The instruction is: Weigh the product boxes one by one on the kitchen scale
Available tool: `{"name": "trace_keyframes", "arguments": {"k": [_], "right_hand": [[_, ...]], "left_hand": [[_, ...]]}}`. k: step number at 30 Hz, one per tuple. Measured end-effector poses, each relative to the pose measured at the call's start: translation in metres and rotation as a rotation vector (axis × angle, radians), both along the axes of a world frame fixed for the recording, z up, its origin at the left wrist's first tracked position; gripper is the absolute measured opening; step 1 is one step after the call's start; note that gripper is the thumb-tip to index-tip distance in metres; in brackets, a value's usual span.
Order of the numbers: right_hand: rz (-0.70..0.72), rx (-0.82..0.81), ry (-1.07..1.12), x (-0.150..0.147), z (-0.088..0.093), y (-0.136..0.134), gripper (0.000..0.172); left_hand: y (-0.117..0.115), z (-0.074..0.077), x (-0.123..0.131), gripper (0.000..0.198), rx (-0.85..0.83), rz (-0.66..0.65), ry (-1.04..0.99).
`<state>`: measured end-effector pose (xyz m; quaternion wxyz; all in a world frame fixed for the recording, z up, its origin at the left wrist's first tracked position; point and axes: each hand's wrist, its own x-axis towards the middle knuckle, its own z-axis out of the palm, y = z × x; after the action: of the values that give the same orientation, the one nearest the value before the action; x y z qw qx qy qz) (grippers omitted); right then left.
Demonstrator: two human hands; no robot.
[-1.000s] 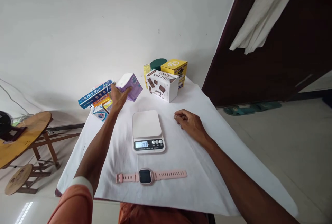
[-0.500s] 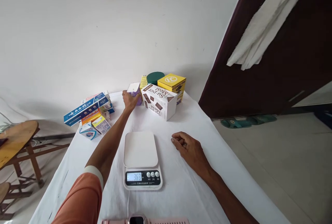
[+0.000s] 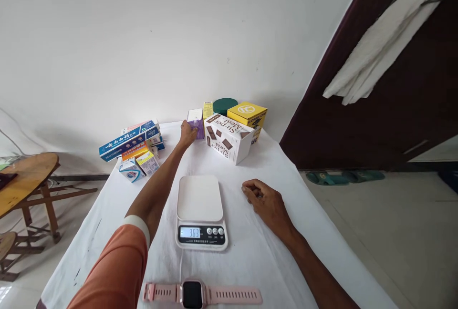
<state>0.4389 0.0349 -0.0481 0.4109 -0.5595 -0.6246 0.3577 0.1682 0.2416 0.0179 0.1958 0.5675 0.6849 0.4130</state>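
At the back of the white-clothed table, my left hand (image 3: 188, 134) is against the front of a purple and white box (image 3: 195, 124); its fingers look curled, and whether they grip the box is unclear. My right hand (image 3: 264, 199) rests half curled on the cloth, right of the scale, its thumb and fingers drawn together; any content is hidden. A white kitchen scale (image 3: 200, 199) with a bare plate reads 363. Beside the purple box stand a white Su-per Meal box (image 3: 229, 142), a yellow box (image 3: 246, 110), a green round lid (image 3: 225, 105) and a narrow yellow box (image 3: 208, 109).
Several medicine-like boxes, including a long blue one (image 3: 129, 141), are piled at the back left. A pink-strapped watch (image 3: 192, 294) lies at the near edge. Wooden furniture (image 3: 30, 175) stands left; a towel (image 3: 386, 42) hangs on the dark door at right.
My left hand has shifted from around the purple box's top to lower on its front, and more of the box shows. The camera view has moved slightly. My right hand keeps its pose.
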Motion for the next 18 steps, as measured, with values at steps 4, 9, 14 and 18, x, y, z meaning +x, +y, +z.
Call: {"name": "trace_keyframes", "arguments": {"k": [4,9,14,18], "right_hand": [[0.009,-0.049,0.034,0.0,0.003,-0.003,0.037],[0.014,-0.035,0.035,0.0,0.002,-0.006,0.039],[0.03,-0.017,-0.003,-0.001,0.003,-0.008,0.037],[0.021,-0.003,-0.016,-0.003,0.006,-0.011,0.033]], "left_hand": [[-0.019,0.01,0.0,0.046,-0.038,0.0,-0.021],[-0.069,0.014,0.005,0.059,-0.006,-0.034,0.009],[-0.128,0.03,-0.024,0.068,0.204,-0.213,0.147],[-0.151,0.07,-0.097,0.07,0.289,-0.025,0.447]]}}
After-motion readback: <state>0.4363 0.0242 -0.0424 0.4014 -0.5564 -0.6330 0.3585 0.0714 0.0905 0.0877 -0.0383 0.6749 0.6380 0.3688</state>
